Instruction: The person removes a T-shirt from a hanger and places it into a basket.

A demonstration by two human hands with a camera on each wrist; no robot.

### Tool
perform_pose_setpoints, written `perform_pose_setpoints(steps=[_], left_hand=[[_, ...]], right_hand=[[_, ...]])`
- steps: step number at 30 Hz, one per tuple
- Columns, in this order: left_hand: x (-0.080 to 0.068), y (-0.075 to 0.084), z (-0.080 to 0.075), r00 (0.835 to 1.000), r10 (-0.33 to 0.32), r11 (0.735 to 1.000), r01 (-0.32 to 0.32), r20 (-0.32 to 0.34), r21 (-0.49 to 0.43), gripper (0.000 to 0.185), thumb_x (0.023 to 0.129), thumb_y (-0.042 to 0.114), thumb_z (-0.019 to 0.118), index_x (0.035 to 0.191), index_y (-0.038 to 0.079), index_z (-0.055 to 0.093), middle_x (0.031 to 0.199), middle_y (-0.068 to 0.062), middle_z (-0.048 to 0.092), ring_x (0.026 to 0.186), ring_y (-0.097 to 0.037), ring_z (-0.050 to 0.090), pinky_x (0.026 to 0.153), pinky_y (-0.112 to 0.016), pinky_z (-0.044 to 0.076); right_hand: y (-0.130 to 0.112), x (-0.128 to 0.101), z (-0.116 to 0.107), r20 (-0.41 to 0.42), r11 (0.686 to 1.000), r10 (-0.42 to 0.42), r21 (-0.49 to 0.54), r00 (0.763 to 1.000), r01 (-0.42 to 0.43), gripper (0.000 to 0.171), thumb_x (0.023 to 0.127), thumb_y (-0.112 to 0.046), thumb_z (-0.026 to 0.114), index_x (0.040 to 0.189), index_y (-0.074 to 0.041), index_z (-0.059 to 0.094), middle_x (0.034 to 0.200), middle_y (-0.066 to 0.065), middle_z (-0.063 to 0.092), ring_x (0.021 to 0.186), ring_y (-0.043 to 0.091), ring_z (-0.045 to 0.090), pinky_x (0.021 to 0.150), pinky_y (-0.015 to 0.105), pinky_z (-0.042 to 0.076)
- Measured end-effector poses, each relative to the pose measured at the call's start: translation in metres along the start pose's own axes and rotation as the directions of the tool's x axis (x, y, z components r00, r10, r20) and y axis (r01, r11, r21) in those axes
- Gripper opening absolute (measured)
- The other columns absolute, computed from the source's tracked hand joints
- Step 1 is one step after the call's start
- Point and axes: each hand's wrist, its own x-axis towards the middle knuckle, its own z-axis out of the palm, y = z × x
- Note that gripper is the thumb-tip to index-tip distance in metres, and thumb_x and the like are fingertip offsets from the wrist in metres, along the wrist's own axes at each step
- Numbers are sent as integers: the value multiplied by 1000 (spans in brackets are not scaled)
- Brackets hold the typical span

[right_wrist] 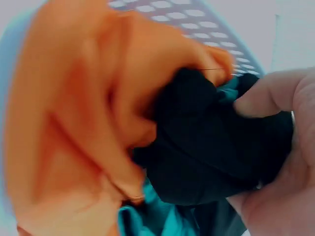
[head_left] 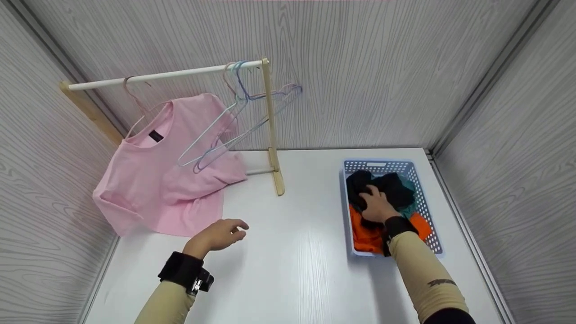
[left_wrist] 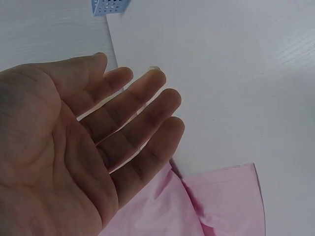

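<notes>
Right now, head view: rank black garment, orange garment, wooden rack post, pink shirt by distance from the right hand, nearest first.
1. black garment: in the blue basket, gripped by the right hand.
2. orange garment: same basket, just beneath and nearer the camera than the hand.
3. wooden rack post: upright on the table, to the hand's left.
4. pink shirt: hanging at far left.

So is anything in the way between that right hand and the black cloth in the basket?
Nothing visible: the right hand already grips the black cloth, which lies on top of the orange cloth in the blue basket.
</notes>
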Motion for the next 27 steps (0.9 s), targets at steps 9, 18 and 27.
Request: perform_pose_setpoints(steps=[9,18,27], left_hand=[[5,-2,3,999,-41,999,41,25,-19,29,99,19,52,123,6,62,103,-11,70,92,-23,66,82,-45,52],[10,-2,9,998,-46,999,47,43,-16,30,100,20,51,124,8,62,105,-11,71,91,-21,66,81,-43,53],[10,-9,-4,999,-9,1000,9,-45,11,29,98,18,52,122,7,63,105,-14,71,92,-24,67,82,-44,52]], right_hand=[[12,-2,15,-207,999,-37,2,978,39,76,80,17,51,148,-10,33,157,26,21,104,52,55,69,48,52],[18,-12,32,-487,998,66,24,871,-62,54,87,3,57,139,-8,48,131,28,47,113,47,50,67,58,52],[-9,-31,-9,-163,982,182,81,970,-171,59,93,-15,57,148,-5,37,145,34,34,126,53,42,96,63,44]])
